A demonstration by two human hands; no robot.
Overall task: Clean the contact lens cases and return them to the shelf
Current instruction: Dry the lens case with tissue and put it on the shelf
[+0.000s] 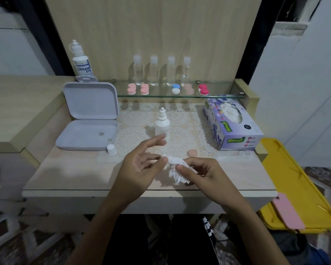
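My right hand (201, 174) pinches a crumpled white tissue (177, 174) just above the table's front edge. My left hand (139, 167) is beside it with its fingers spread and relaxed, and one fingertip touches the tissue's top edge. Whether anything is wrapped in the tissue is hidden. A peach lens-case cap (192, 153) lies on the table behind the tissue. On the glass shelf (224, 96) stand several lens cases: two pink ones (131, 89), a blue and white one (176, 88), a peach one (188, 88) and a red one (203, 89).
A small uncapped solution bottle (162, 125) stands on the lace mat, with its white cap (111, 150) to the left. An open white box (88, 134) sits at left and a tissue box (231, 125) at right. A large bottle (80, 60) and several clear bottles (154, 71) line the back.
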